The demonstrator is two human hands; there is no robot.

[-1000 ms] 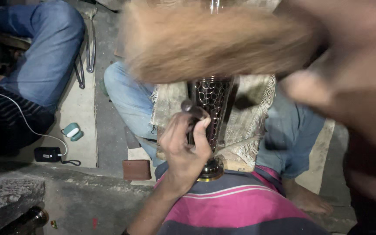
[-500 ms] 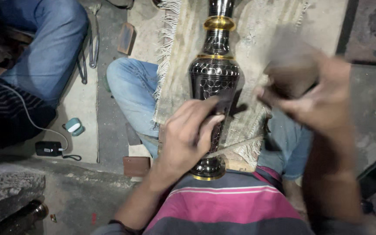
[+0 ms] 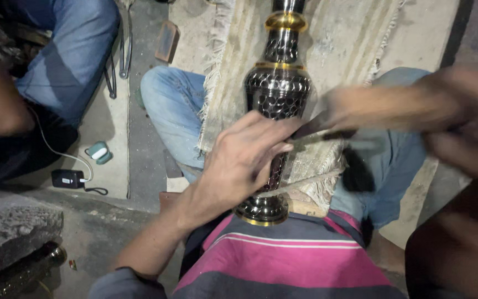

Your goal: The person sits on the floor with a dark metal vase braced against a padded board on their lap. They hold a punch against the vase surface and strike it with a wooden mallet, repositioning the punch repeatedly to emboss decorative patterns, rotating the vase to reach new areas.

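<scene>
A tall black vase (image 3: pixel 278 83) with gold bands and engraved pattern lies across my lap on a fringed beige cloth (image 3: pixel 338 39), its base against my striped shirt. My left hand (image 3: pixel 244 160) rests on the vase's lower body and pinches a thin metal chisel (image 3: pixel 319 135) against it. My right hand (image 3: pixel 466 138), blurred by motion, grips a wooden mallet (image 3: pixel 377 108) that reaches left to the chisel's end. My jeans-clad knees show on both sides of the cloth.
Another person in jeans (image 3: pixel 67 50) sits at the left. Metal tongs (image 3: pixel 123 50), a small wooden block (image 3: pixel 167 41), a green earbud case (image 3: pixel 99 152) and a black charger (image 3: pixel 67 178) lie on the floor. A rough stone slab (image 3: pixel 12 227) sits at lower left.
The mallet, raised close to the camera a second ago, has swung down to the chisel. My left hand has stayed on the vase with the chisel.
</scene>
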